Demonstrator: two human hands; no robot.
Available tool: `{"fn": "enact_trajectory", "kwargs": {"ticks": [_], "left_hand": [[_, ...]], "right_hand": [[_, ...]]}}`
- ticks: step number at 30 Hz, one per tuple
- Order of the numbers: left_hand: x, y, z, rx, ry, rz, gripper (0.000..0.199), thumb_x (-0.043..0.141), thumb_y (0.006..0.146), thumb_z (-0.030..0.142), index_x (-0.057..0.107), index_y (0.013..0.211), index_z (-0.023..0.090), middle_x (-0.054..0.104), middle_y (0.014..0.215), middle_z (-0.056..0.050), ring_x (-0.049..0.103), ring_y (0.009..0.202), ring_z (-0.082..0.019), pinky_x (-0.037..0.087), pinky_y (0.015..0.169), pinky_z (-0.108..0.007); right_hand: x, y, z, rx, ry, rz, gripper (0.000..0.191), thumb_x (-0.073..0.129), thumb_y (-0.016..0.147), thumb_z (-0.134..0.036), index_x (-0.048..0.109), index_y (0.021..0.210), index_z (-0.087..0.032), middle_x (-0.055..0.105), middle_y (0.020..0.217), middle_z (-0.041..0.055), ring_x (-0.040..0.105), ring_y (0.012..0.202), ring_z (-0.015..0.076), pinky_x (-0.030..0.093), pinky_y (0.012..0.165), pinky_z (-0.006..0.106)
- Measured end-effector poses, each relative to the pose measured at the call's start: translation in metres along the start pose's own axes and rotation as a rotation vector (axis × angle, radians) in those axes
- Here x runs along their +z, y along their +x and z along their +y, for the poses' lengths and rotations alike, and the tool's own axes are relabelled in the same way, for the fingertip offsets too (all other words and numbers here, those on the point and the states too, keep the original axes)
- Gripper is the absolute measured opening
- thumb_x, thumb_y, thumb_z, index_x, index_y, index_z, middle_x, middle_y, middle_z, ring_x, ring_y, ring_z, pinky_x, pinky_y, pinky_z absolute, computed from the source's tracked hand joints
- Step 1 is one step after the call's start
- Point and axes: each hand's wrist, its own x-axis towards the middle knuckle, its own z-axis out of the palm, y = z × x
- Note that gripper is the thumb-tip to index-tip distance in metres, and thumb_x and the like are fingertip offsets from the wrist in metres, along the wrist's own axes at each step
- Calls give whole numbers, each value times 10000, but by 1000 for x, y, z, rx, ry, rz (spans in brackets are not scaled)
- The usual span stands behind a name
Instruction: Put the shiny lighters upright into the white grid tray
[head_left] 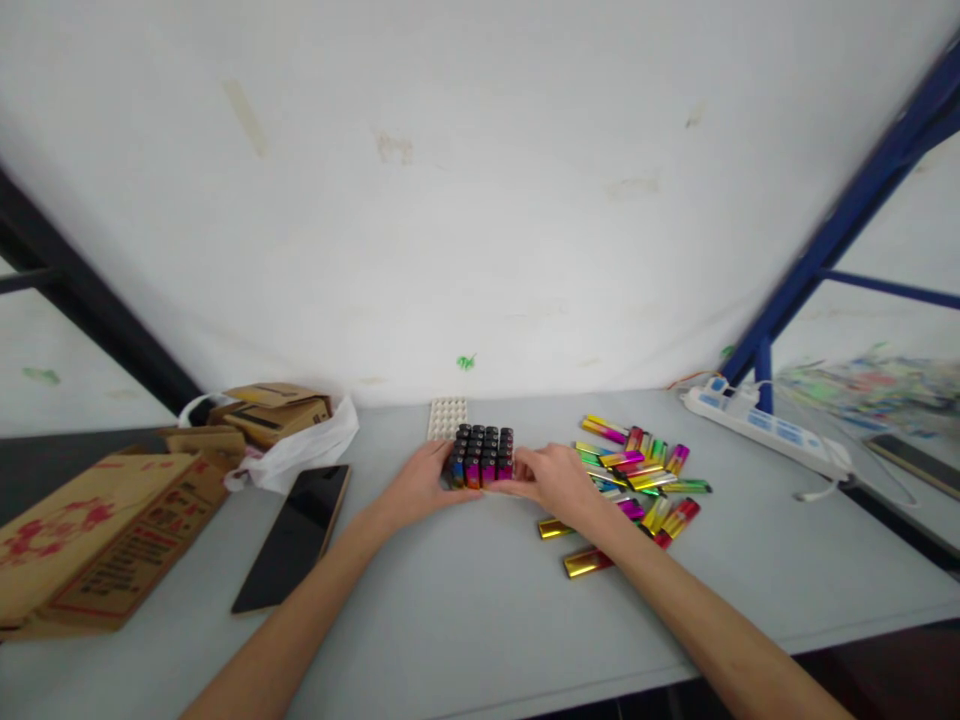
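A tight block of upright lighters point(482, 456), shiny purple, orange and blue with black tops, stands between my hands in the middle of the table. My left hand point(425, 478) is closed against the block's left side, thumb along its lower front. Against the right side presses my right hand point(553, 482), fingers bent, thumb also at the lower front. Just behind the block lies a pale tray with rows of small cups point(448, 416), partly hidden by the lighters. Loose metallic lighters point(637, 470) in gold, pink, green and red are scattered to the right, some under my right forearm.
On the left are a cardboard box point(112, 530), a smaller open carton point(274, 412), a white plastic bag point(304, 450) and a dark phone-like slab point(296, 535). A white power strip point(769, 430) with cables lies at the right, near a blue metal frame point(817, 250).
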Motion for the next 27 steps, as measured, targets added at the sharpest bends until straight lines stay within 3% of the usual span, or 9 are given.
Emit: {"fn": "enact_trajectory", "kwargs": {"ticks": [4, 8, 12, 16, 18, 21, 24, 27], "left_hand": [[1, 0, -3, 18, 37, -21, 678, 809, 744, 596, 668, 1246, 164, 705, 1269, -147, 642, 1198, -359, 498, 1084, -504], [2, -1, -5, 31, 44, -5, 690, 801, 752, 595, 662, 1247, 136, 704, 1265, -161, 645, 1191, -376, 503, 1082, -504], [2, 0, -3, 25, 25, -9, 686, 815, 734, 585, 670, 1242, 147, 701, 1280, -161, 642, 1202, -381, 495, 1093, -488], [3, 1, -3, 11, 34, -14, 691, 811, 736, 594, 664, 1249, 155, 694, 1294, -168, 634, 1203, -380, 484, 1091, -505], [3, 0, -3, 11, 32, -16, 695, 806, 733, 616, 666, 1245, 168, 703, 1278, -155, 642, 1192, -368, 493, 1082, -495], [2, 0, -2, 1, 14, 1, 676, 812, 715, 630, 682, 1212, 190, 721, 1242, -131, 658, 1165, -351, 511, 1059, -477], [0, 0, 0, -10, -6, 8, 656, 839, 687, 610, 699, 1183, 205, 728, 1239, -126, 661, 1160, -351, 509, 1065, -482], [-2, 1, 2, -11, -2, 1, 666, 845, 696, 581, 697, 1206, 180, 708, 1288, -160, 645, 1202, -375, 483, 1099, -515]], "right_hand": [[-43, -3, 14, -11, 127, -182, 451, 598, 981, -584, 684, 746, -210, 612, 579, -6, 483, 517, 146, 297, 566, 275], [-78, -17, 21, -16, 207, -343, 284, 695, 935, -483, 754, 854, -217, 720, 791, 37, 620, 692, 198, 432, 659, 298], [-74, -40, 12, -77, 85, -432, 176, 842, 808, -354, 783, 936, -249, 686, 1040, 72, 640, 936, 256, 480, 850, 352], [-60, -49, 3, -128, 48, -485, 98, 776, 868, -272, 759, 956, -234, 627, 1129, 79, 613, 1034, 256, 468, 944, 370], [-62, -44, 2, -153, 119, -483, 116, 741, 905, -312, 725, 992, -236, 620, 1143, 71, 612, 1019, 237, 474, 928, 357], [-71, -29, 6, -93, 272, -410, 201, 707, 929, -405, 653, 1007, -227, 628, 937, 24, 584, 805, 188, 467, 725, 298], [-76, -9, 15, 82, 487, -291, 246, 665, 940, -460, 586, 943, -227, 550, 721, -40, 487, 599, 138, 366, 552, 254], [-67, 6, 26, 279, 783, -148, 329, 676, 900, -528, 510, 901, -245, 490, 589, -89, 399, 472, 110, 270, 472, 233]]}}
